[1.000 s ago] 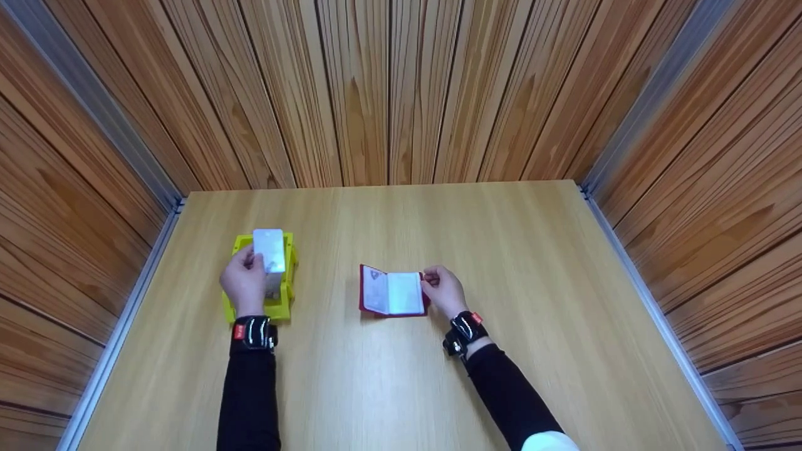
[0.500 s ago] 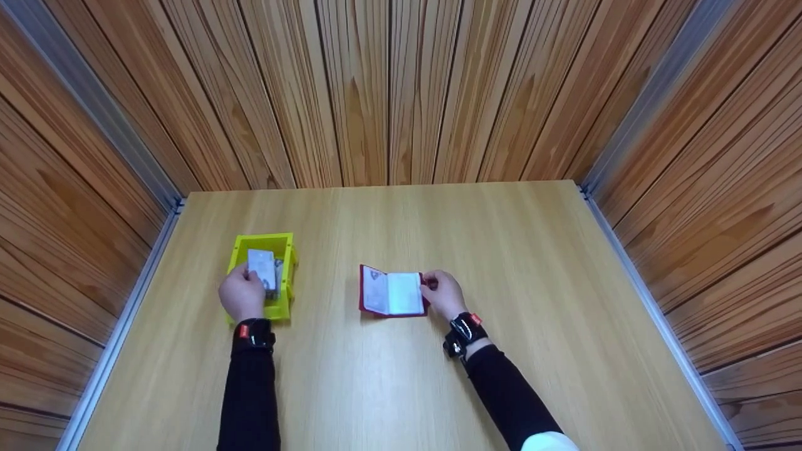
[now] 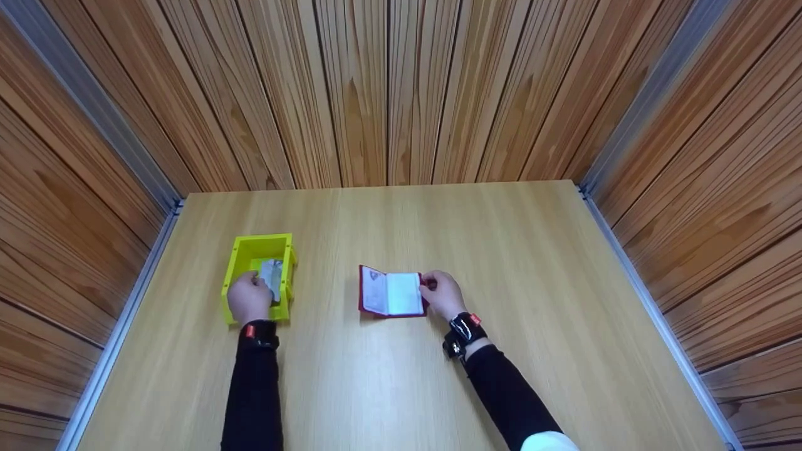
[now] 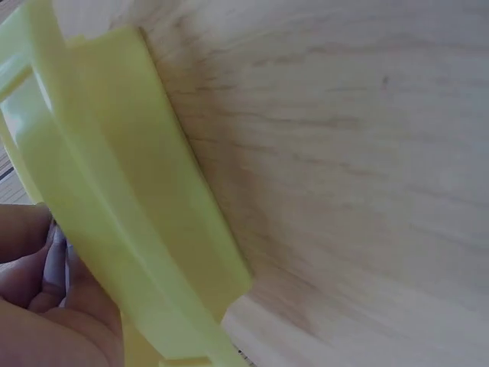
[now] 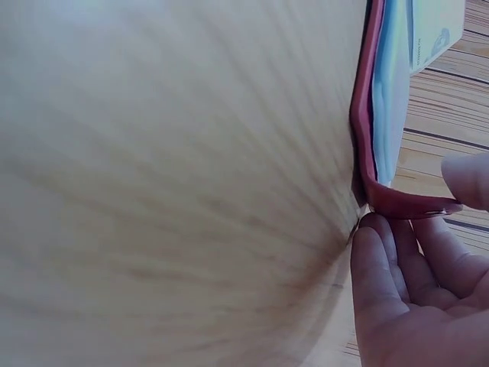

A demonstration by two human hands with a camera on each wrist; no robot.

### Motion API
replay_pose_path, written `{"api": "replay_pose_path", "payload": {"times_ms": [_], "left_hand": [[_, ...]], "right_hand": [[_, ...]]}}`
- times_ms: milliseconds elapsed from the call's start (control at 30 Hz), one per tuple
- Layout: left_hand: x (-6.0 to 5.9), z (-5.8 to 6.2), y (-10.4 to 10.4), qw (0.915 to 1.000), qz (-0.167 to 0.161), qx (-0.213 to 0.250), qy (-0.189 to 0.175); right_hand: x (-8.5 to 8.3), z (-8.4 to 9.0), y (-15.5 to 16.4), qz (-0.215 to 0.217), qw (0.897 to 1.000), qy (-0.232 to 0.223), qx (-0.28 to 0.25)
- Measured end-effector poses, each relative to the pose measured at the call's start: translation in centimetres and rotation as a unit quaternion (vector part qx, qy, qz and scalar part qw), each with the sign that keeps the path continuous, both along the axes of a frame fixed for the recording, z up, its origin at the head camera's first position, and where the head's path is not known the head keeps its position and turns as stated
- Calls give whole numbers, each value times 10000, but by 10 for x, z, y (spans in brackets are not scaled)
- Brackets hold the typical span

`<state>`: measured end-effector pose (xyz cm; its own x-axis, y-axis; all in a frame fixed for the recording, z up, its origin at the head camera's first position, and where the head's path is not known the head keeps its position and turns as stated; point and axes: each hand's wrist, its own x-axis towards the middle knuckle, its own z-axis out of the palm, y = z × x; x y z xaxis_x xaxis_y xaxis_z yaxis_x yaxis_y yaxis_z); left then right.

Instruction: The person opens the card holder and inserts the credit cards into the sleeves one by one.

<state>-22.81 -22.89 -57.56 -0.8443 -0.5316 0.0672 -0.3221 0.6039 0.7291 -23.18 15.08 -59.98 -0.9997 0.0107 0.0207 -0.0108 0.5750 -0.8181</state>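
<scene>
Two hands work on the table point(image 3: 401, 376). Left hand point(image 3: 249, 299) reaches into the yellow box point(image 3: 233, 275), fingers curled round a card point(image 3: 271, 280) inside it. Right hand point(image 3: 442, 294) pinches the edge of the open red booklet point(image 3: 391, 292) lying just left of it.

Even, bright light is falling from above across the head view, laying a soft sheen on the surface point(image 3: 401, 351) and only faint shadows, while wide-angle distortion is splaying the wall planks outward and both wrist views are smearing close objects into blur.
</scene>
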Motion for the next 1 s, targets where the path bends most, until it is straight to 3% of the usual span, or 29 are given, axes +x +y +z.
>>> {"api": "replay_pose_path", "payload": {"times_ms": [167, 467, 800, 1000], "left_hand": [[2, -1, 0, 10000, 21, -49, -30], [1, 11, 2, 9994, 19, 171, -300], [1, 26, 17, 9994, -177, 18, 291], [1, 31, 28, 9975, -366, 16, 603]], "right_hand": [[1, 1, -1, 5, 10000, -86, 7], [0, 2, -2, -56, 9998, -175, 23], [0, 0, -2, 27, 9995, 160, 275], [1, 4, -4, 43, 9994, 69, 336]]}}
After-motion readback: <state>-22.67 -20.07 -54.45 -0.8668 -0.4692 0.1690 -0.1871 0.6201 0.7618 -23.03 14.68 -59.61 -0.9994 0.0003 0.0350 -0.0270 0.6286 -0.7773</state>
